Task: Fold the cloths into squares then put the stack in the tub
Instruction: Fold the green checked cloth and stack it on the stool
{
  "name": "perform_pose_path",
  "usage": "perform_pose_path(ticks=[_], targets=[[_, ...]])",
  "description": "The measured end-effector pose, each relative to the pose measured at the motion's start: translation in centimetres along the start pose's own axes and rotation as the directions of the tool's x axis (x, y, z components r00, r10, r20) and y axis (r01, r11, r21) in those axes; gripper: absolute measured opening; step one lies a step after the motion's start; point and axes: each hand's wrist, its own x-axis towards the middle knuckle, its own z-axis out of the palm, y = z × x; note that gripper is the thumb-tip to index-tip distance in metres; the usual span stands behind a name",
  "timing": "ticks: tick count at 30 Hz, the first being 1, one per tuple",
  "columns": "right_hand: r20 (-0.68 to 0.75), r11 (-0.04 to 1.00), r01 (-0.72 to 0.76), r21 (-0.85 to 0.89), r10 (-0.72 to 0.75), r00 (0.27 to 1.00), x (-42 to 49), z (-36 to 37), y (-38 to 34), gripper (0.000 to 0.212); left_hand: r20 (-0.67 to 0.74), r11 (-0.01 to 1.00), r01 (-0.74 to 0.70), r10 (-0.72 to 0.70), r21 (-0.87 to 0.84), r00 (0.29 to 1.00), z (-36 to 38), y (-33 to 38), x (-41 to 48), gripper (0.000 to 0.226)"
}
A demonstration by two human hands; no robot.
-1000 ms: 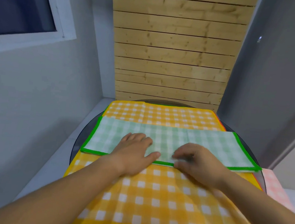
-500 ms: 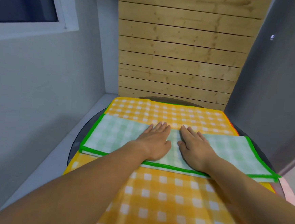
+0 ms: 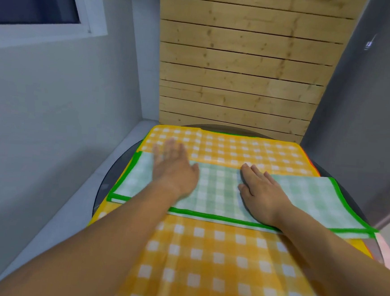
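Observation:
A green checked cloth with a bright green border lies folded into a long strip across the table. It rests on a spread yellow checked cloth. My left hand lies flat on the strip's left part, fingers straight and reaching past its far edge, blurred by motion. My right hand presses flat on the strip right of its middle. No tub is in view.
A round dark table carries the cloths, tight in a corner between a grey wall on the left and a wooden slat panel behind. A pink checked cloth peeks out at the right edge.
Both hands went from the strip's near edge onto its top and then slid apart. The left hand moved far left, the right hand a little to the right.

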Motion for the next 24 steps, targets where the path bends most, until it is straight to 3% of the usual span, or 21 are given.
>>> perform_pose_path(ticks=[2, 4, 9, 15, 20, 22, 24], targets=[[0.002, 1.0, -0.002, 0.0, 0.002, 1.0, 0.0, 0.0, 0.1, 0.06, 0.049, 0.956, -0.282, 0.286, -0.077, 0.957, 0.6, 2.8, -0.4, 0.068], [0.007, 1.0, -0.009, 0.004, 0.009, 1.0, 0.1, 0.0, 0.2, 0.061, 0.114, 0.926, -0.365, 0.374, -0.093, 0.92, 1.5, 3.9, -0.6, 0.066], [0.062, 0.997, -0.032, 0.075, 0.027, 0.998, -0.1, -0.5, 1.7, 0.07, 0.113, 0.93, -0.365, 0.367, -0.041, 0.923, 2.4, 3.6, -0.5, 0.068], [0.053, 0.955, -0.287, -0.079, 0.291, 0.955, -3.1, -2.2, 9.0, 0.08, 0.129, 0.928, -0.371, 0.373, -0.046, 0.919, 2.2, 3.7, -0.6, 0.067], [0.001, 0.964, -0.258, -0.063, 0.259, 0.966, -3.1, -1.7, 9.3, 0.081, 0.148, 0.935, -0.331, 0.348, -0.128, 0.926, 1.5, 3.9, -0.6, 0.072], [-0.012, 0.97, -0.243, -0.008, 0.243, 0.97, -3.5, -2.1, 9.4, 0.078, 0.078, 0.934, -0.313, 0.33, -0.175, 0.941, 0.5, 3.6, 0.0, 0.07], [-0.053, 0.976, -0.207, 0.063, 0.21, 0.976, -4.3, -2.7, 8.9, 0.072, -0.029, 0.938, -0.311, 0.31, -0.151, 0.95, -0.8, 3.1, 1.0, 0.054]])
